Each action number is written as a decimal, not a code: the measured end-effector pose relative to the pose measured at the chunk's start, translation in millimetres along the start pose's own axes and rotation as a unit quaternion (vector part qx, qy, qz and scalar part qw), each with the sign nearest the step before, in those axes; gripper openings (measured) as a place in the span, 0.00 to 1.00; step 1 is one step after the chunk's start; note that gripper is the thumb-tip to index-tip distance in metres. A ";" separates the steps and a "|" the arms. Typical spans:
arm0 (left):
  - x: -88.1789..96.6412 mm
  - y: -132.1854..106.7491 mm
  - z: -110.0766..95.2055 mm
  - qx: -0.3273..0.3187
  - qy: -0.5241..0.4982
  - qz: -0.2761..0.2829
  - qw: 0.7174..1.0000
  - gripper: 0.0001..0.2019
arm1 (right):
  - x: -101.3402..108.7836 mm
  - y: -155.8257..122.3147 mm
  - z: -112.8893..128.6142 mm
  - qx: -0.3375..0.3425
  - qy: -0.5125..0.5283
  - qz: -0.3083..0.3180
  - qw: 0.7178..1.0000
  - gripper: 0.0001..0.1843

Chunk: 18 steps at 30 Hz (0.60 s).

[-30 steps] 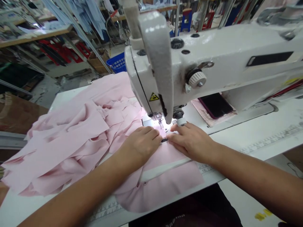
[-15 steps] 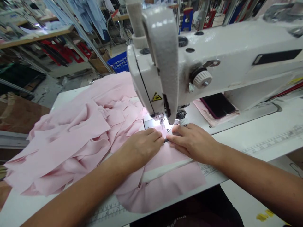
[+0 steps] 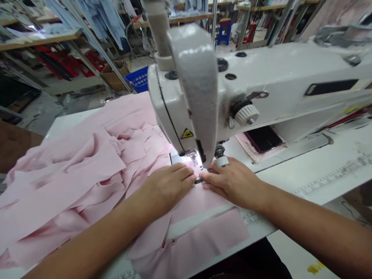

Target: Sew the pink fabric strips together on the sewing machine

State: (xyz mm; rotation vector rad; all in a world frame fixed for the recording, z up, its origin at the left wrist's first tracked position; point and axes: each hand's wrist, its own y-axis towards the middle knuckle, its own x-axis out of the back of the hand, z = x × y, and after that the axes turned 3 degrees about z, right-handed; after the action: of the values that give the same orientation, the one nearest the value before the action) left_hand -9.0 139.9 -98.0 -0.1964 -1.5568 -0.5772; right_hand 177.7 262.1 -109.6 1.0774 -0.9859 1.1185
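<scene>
My left hand [image 3: 168, 185] lies palm down on a piece of pink fabric [image 3: 200, 221], fingers together and pressed on the cloth just left of the needle area [image 3: 194, 158]. My right hand [image 3: 229, 181] lies flat on the same piece from the right, its fingertips meeting the left hand's at a small dark item [image 3: 199, 180] on the fabric that I cannot make out. Both hands sit right in front of the presser foot of a white sewing machine [image 3: 261, 85]. A lamp lights the needle plate.
A heap of pink fabric pieces [image 3: 72, 178] covers the left of the white table [image 3: 319, 174]. Under the machine arm a dark phone [image 3: 263, 138] rests on a pink scrap. Printed ruler marks run along the table's front edge. Behind stand shelves, hanging blue cloth and a blue basket [image 3: 141, 79].
The view has shifted a little, so the fabric and table sit lower left in the picture. Both hands stay pressed on the pink piece at the needle.
</scene>
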 end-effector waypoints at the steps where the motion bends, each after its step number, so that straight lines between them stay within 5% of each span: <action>1: -0.1 0.6 1.4 0.005 0.001 -0.005 1.000 0.11 | 0.6 1.4 -0.3 -0.005 -0.002 0.008 1.000 0.11; 9: -6.6 -0.2 9.1 0.030 -0.004 -0.061 0.998 0.10 | 1.7 9.2 -1.2 -0.039 -0.022 0.028 0.999 0.13; 18: -10.1 -1.1 16.2 0.109 0.010 0.007 0.994 0.18 | -4.8 10.4 -3.9 -0.058 -0.033 0.002 0.998 0.17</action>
State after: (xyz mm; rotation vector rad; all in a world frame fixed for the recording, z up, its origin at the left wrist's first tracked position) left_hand -22.9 148.9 -107.6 -0.0348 -1.5854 -0.3937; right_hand 166.9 266.1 -113.4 1.0236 -1.0922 1.0226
